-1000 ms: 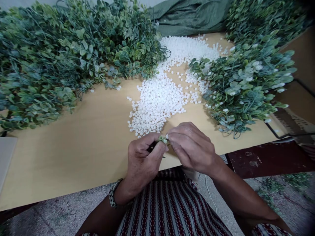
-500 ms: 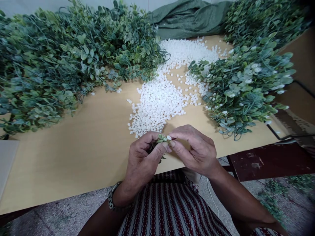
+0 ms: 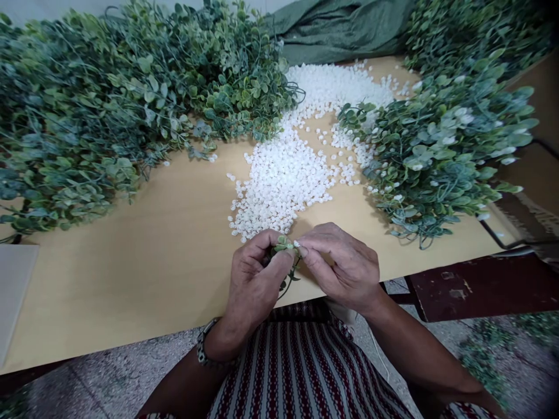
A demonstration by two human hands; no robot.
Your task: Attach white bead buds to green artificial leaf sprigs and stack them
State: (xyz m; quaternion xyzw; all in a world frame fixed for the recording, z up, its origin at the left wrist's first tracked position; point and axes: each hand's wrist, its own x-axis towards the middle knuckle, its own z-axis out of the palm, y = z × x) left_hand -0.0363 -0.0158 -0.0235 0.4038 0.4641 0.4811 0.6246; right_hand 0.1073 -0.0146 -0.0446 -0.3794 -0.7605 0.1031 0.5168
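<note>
My left hand (image 3: 259, 276) is closed on a small sprig of artificial green leaves (image 3: 283, 244), pinched between thumb and forefinger near the table's front edge. Part of the stem dangles below the palm. Close against it on the right, my right hand (image 3: 343, 265) pinches a tiny white bud (image 3: 297, 244) at the sprig's tip. The fingertips of both hands nearly meet, and they partly hide the bud. Just beyond the hands lies a heap of small white buds (image 3: 283, 183), spread loosely over the table.
A large pile of green artificial foliage (image 3: 122, 99) fills the left back of the table (image 3: 131, 273). On the right lies a bunch with white buds (image 3: 441, 151). Behind are a dark green sack (image 3: 340, 29) and more foliage (image 3: 476, 35). A dark red bench (image 3: 484, 285) stands lower right.
My hands stay together at the sprig. The right fingertips have shifted slightly left, closer to the left thumb, and more of the hanging stem now shows beneath the left hand.
</note>
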